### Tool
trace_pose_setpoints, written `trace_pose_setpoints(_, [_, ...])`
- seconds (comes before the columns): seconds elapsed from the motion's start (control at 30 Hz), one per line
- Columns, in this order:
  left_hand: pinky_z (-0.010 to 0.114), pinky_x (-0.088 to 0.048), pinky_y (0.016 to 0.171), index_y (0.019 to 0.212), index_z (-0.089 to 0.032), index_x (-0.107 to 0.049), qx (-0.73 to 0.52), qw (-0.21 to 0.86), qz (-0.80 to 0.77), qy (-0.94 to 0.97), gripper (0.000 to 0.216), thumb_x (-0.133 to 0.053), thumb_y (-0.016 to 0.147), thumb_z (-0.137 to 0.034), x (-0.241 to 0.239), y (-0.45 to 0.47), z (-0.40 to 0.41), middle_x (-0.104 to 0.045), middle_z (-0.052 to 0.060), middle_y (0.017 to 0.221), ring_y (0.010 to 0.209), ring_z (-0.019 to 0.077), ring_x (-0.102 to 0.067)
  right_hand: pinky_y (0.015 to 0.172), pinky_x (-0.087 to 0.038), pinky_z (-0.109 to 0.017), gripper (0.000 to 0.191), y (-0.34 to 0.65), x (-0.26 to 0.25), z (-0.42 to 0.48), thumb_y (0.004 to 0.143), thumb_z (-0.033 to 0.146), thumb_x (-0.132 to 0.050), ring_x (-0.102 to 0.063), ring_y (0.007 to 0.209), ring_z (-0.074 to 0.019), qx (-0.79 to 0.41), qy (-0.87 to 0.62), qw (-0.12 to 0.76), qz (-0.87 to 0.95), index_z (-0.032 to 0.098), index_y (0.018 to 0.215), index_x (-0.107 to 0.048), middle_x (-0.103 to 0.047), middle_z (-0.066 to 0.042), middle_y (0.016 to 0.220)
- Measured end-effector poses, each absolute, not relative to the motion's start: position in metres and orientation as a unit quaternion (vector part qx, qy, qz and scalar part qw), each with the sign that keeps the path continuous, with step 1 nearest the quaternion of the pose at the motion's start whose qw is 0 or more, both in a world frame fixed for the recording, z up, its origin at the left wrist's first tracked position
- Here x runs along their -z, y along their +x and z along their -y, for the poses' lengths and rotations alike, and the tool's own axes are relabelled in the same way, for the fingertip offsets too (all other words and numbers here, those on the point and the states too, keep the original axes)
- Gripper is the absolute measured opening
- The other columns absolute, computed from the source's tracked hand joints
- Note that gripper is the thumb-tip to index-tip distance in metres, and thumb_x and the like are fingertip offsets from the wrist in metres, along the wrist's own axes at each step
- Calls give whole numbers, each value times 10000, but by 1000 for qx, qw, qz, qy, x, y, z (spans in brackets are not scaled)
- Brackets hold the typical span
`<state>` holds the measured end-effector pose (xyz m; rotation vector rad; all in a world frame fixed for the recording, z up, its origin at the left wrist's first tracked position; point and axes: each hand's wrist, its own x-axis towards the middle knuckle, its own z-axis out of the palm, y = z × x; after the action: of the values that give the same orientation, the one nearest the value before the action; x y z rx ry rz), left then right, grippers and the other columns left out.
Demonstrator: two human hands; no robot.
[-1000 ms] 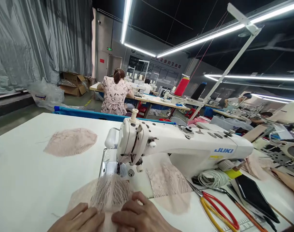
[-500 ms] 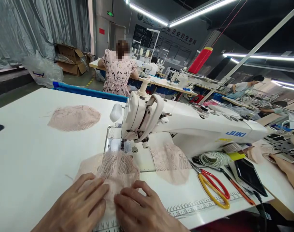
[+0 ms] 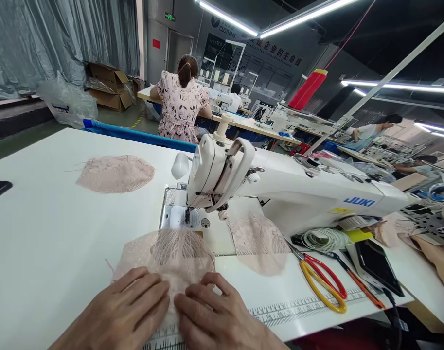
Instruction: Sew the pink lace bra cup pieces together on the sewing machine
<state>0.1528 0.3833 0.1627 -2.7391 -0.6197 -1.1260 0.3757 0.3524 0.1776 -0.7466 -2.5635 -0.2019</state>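
Note:
A sheer pale-pink lace piece lies in front of the white JUKI sewing machine; its far edge is just short of the presser foot. My left hand is closed on the left part of its near edge, fingers side by side. My right hand grips the same edge with curled fingers, close beside the left; its thumb is hidden. A second lace piece rests flat at the left, and a third lies right of the needle plate.
Scissors with red and yellow handles lie at the right, beside an orange-handled tool, a coil of pale cord and a black device. A printed ruler runs along the front edge. A co-worker sits ahead.
Both hands keep hold of the lace piece, with the left hand slightly nearer the right. The whole view has shifted a little; the lace still lies short of the presser foot.

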Motion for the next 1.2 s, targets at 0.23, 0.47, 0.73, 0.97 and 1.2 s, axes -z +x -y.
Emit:
trace_pose_setpoints(0.23, [306, -267, 1125, 1003, -169, -706, 356, 65, 195, -911, 463, -249, 1014, -90, -164, 152, -381, -747, 37, 1015, 1033, 136, -625, 816, -460, -317, 209, 378, -182, -354, 944, 78, -490, -592, 775, -129, 74, -258, 217, 938, 176, 799, -604, -685, -35, 864])
trace_pose_setpoints(0.47, [257, -271, 1128, 956, -176, -710, 379, 40, 201, -903, 455, -267, 1018, -92, -161, 153, -378, -754, 19, 951, 977, 119, -632, 821, -440, -324, 237, 378, -177, -353, 955, 108, -503, -565, 758, -122, 71, -263, 208, 939, 186, 750, -591, -679, -14, 854])
trace_pose_setpoints(0.73, [256, -251, 1124, 991, -198, -692, 365, 44, 209, -906, 429, -267, 1036, -161, -160, 154, -380, -750, -18, 915, 920, 104, -634, 798, -390, -335, 282, 380, -175, -355, 967, 278, -549, -551, 758, -125, 42, -262, 224, 938, 177, 704, -568, -666, -5, 818])
trace_pose_setpoints(0.97, [310, -257, 1111, 1123, -212, -647, 364, 10, 203, -909, 347, -322, 1009, -175, -145, 149, -377, -730, 8, 1001, 1021, 143, -609, 739, -326, -356, 566, 396, -183, -360, 1019, 527, -318, -497, 680, -131, -31, -265, 238, 934, 159, 639, -520, -601, 3, 699])
trace_pose_setpoints(1.2, [306, -297, 1033, 1046, -220, -664, 330, 55, 217, -917, 440, -224, 1046, -223, -160, 151, -371, -736, 1, 961, 937, 135, -619, 781, -354, -336, 586, 395, -190, -353, 1007, 570, -288, -523, 705, -131, -56, -257, 221, 939, 159, 709, -581, -627, -14, 738])
